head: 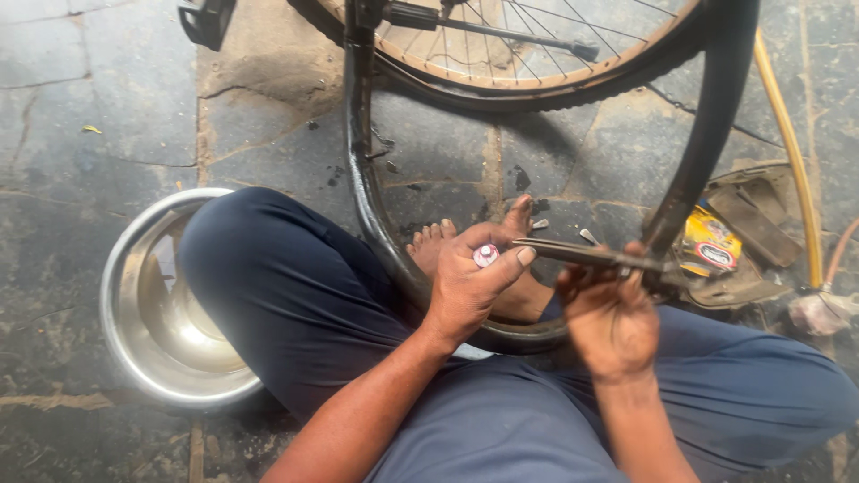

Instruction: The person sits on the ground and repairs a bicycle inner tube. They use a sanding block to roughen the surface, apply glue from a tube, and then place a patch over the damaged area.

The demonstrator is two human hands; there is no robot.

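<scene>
I sit cross-legged on a stone floor with a black bicycle inner tube looped around my knees. My left hand grips a small white-capped tube between thumb and fingers. My right hand is closed on the handles of a pair of scissors, whose blades point left toward my left thumb. The right hand also rests against the inner tube where it passes over my lap. My bare foot shows behind the hands.
A steel basin with water sits at my left knee. A bicycle wheel stands ahead. To the right lie a yellow hose, a yellow packet and an open pouch.
</scene>
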